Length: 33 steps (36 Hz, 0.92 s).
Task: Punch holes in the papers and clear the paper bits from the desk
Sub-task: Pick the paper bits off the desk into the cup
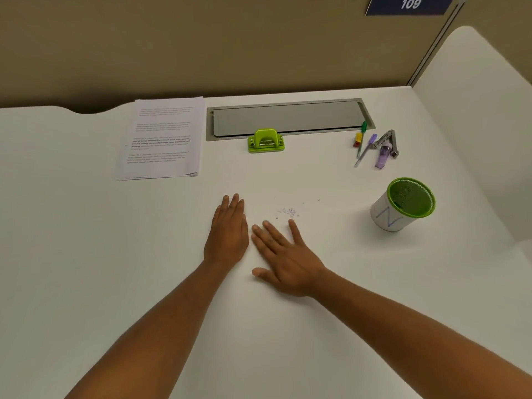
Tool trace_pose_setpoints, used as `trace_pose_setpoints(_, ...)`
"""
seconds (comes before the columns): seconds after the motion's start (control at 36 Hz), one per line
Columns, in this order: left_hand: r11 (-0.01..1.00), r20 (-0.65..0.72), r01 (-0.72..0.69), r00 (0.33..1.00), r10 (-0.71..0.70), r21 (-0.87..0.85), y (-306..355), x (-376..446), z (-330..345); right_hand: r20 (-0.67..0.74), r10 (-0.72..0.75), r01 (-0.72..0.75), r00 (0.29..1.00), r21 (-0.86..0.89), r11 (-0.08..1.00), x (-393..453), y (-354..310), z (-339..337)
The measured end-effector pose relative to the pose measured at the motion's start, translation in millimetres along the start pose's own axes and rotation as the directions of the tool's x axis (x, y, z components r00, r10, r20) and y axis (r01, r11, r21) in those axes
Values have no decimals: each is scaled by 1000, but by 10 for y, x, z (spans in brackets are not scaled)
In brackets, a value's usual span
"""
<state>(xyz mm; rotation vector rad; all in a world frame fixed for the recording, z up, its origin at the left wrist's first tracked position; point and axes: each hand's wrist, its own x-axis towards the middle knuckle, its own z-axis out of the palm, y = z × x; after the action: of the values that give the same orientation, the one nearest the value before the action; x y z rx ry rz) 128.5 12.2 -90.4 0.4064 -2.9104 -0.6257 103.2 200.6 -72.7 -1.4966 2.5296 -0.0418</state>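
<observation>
A stack of printed papers (161,139) lies at the back left of the white desk (86,254). A green hole punch (266,141) stands behind the middle, by the grey cable hatch. A small scatter of paper bits (288,211) lies on the desk in front of it. My left hand (229,233) rests flat, fingers together, just left of the bits. My right hand (285,259) lies flat with fingers spread, its fingertips just short of the bits. Neither hand holds anything.
A green-rimmed mesh cup (403,204) stands at the right. Behind it lie pens (363,145), a small yellow and red item (357,140), a stapler (388,142) and a purple item (383,159). A grey hatch (288,118) is set into the desk's back; a white divider (475,110) closes the right side.
</observation>
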Motion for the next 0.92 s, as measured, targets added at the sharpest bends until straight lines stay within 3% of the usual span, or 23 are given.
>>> trace_pose_setpoints(0.22,999,7,-14,1000,13,45,46,-2,-20,1,237,-237,972,8,972,4,488,-93)
trace_pose_setpoints(0.36,993,47,3,999,-8,117,75,9,-21,-70,347,-334,935,151,931,-55,778,-180)
trace_pose_setpoints(0.53,989,112,-34,994,19,141,130,64,3,14,502,-490,865,247,836,59,1068,-238)
trace_pose_setpoints(0.64,992,123,-29,992,13,126,123,82,21,24,456,-450,890,213,867,125,977,-189)
trace_pose_setpoints(0.81,993,109,-25,994,13,112,130,100,16,-5,216,-212,976,155,965,127,645,-122)
trace_pose_setpoints(0.92,992,117,-31,993,16,124,130,91,36,-39,218,-207,975,192,959,347,613,-275)
